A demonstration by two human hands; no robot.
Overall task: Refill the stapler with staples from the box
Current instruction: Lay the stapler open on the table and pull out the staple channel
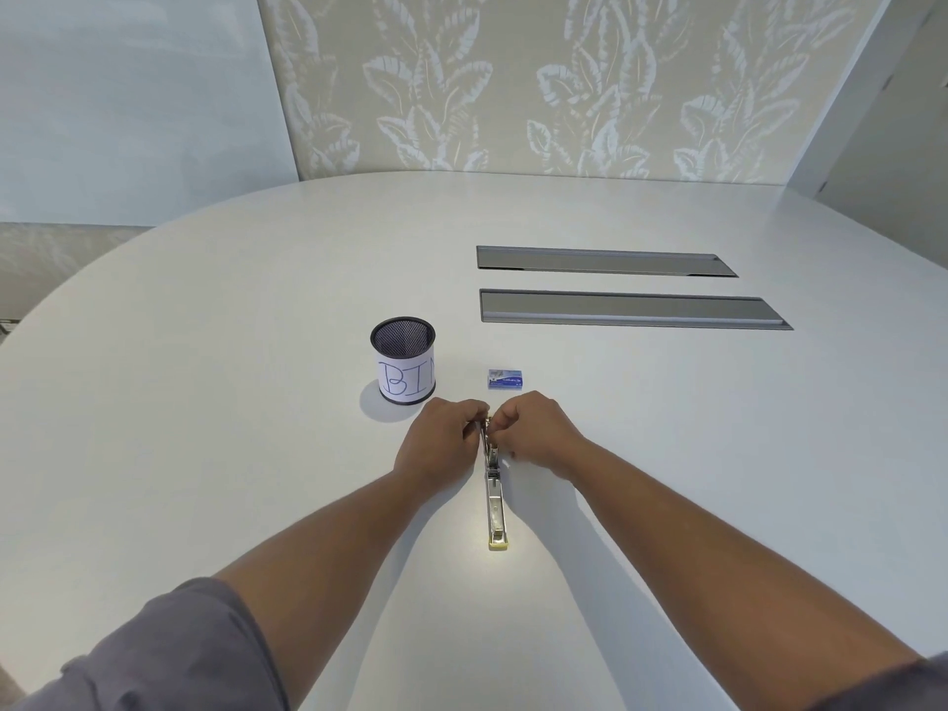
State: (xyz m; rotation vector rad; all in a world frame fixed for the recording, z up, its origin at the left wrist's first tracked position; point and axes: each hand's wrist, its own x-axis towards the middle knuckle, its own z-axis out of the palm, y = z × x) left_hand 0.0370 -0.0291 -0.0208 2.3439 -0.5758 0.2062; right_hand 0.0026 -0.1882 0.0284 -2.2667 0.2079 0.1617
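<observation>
A metal stapler (496,510) lies flipped wide apart along the white table (205,402), its long arm stretching toward me and ending in a yellowish tip. My left hand (442,443) and my right hand (533,434) meet at its far end, fingers pinched on the metal part there. What the fingertips hold beyond the stapler is hidden. A small blue staple box (505,378) rests closed on the table just beyond my hands, touched by neither.
A black mesh cup (404,365) with a paper label reading "BIN" stands left of the box. Two long grey cable hatches (615,284) are set flush into the tabletop farther back on the right. A leaf-patterned wall rises behind the table.
</observation>
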